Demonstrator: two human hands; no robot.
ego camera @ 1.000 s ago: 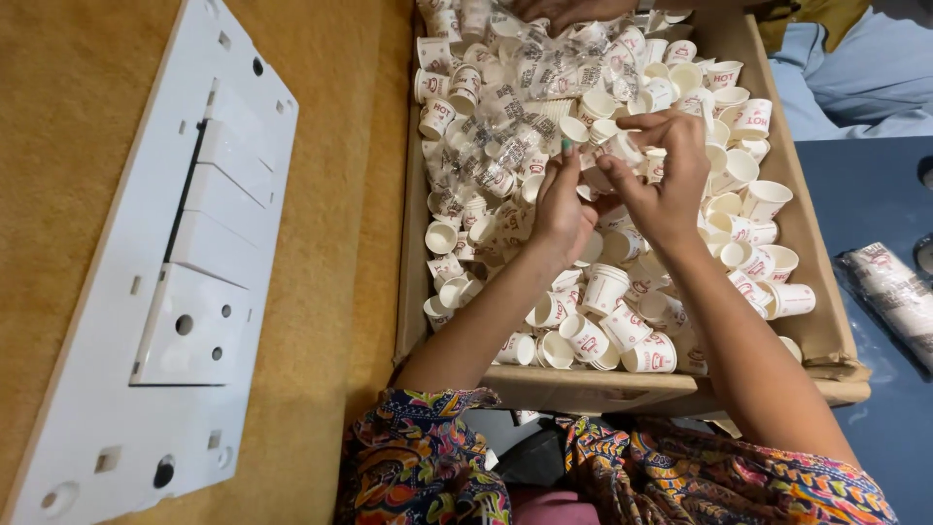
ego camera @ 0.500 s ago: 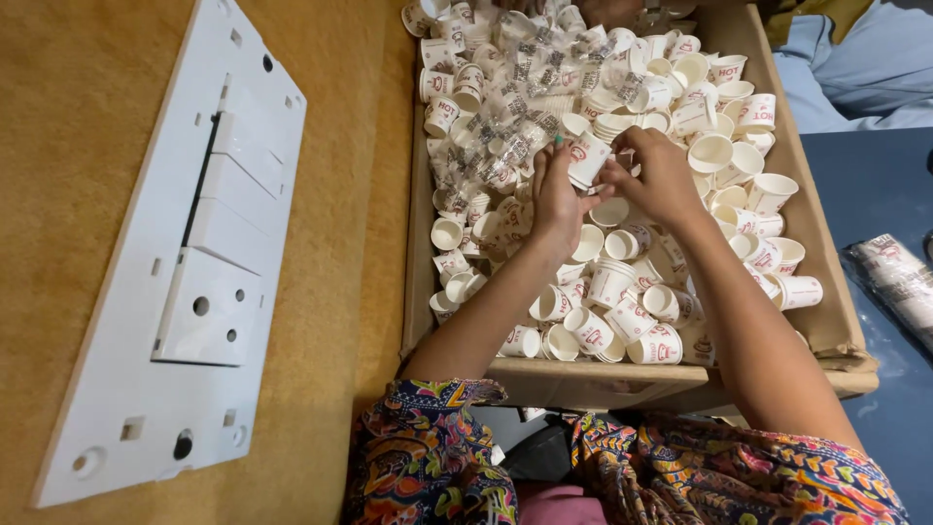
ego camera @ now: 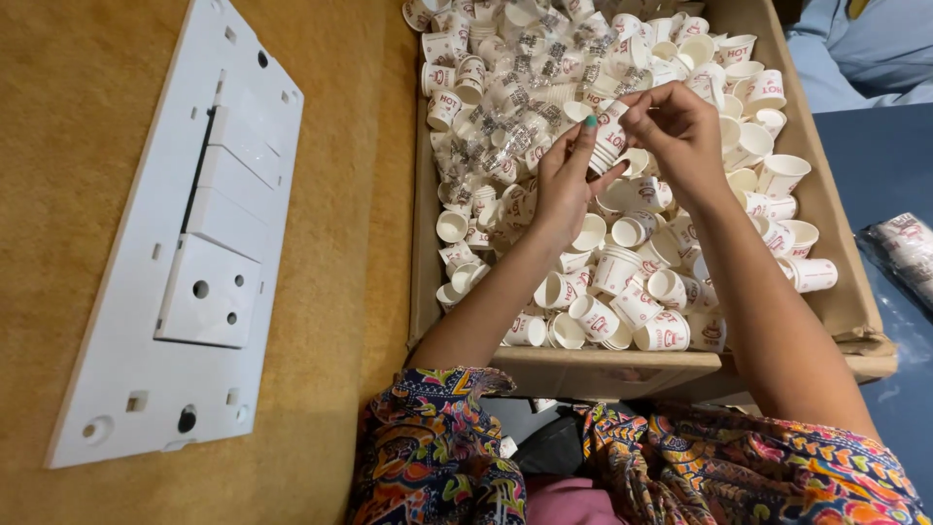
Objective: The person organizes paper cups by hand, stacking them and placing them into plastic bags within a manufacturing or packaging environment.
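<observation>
- White paper, red-printed: a short stack of small cups (ego camera: 609,136) is being held up between both hands, above the middle of the cardboard box (ego camera: 846,311), toward its far half.
- Stack's long axis is being kept roughly upright, tilted slightly toward the box's right wall; open ends cannot be told apart for sure.
- Left hand (ego camera: 564,180) is being positioned just below and left of the stack, fingers pinched together on its lower part, thumb on the near side.
- Right hand (ego camera: 680,131) is being positioned just right of the stack, fingertips closed on its upper rim; this hand is being judged the nearer one to the top cup.
- Both forearms are being extended from the box's near edge, converging at the stack; wrists are being bent inward.
- Loose cups (ego camera: 622,292) are being left scattered all over the box floor beneath the hands, some nested, some on their sides.
- Clear-wrapped cup bundles (ego camera: 505,126) are lying toward the box's far left corner.
- White plastic panel (ego camera: 185,243) is lying on the brown surface, well apart from the box's left wall.
</observation>
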